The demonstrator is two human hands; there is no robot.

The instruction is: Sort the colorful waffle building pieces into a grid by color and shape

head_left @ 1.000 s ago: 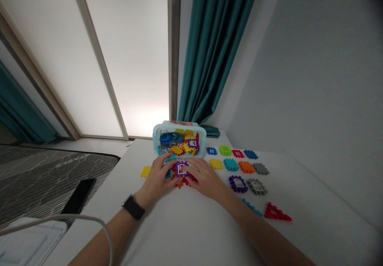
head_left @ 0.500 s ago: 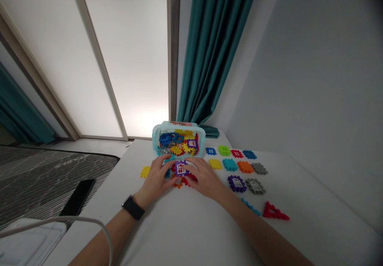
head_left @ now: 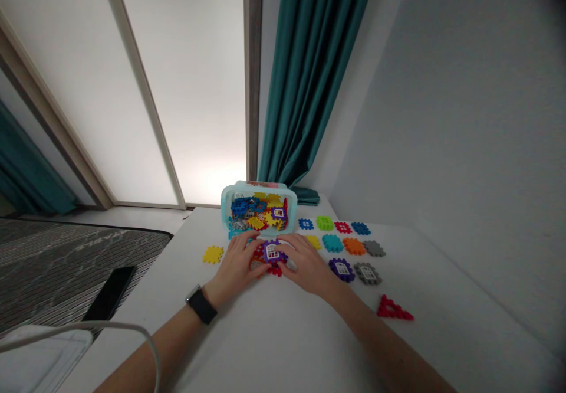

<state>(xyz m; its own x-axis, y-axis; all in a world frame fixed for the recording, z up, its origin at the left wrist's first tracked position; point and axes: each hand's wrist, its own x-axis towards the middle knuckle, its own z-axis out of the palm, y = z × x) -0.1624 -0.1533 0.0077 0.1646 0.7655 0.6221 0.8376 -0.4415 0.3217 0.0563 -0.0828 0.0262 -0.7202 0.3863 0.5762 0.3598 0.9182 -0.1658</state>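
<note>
White table [head_left: 274, 340], teal curtains [head_left: 309, 74] behind, left hand [head_left: 234, 269] and right hand [head_left: 307, 263], fingers [head_left: 283, 244] closed on purple window block [head_left: 272, 251]

Two hands [head_left: 236, 261], one plastic tub [head_left: 226, 203], one smartphone [head_left: 108, 292].

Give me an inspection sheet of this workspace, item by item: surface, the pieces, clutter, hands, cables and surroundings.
Surface: white tabletop, pieces lying on it.
Job's things: purple window tile over red and orange tiles; clear tub of mixed tiles behind; loose tiles to the right.
Clutter: black phone on a grey mat, off the tabletop.
Hands: left hand and right hand both touching the purple tile.
Cables: white cable, lower left.
Surroundings: teal curtain, frosted panel.
</note>
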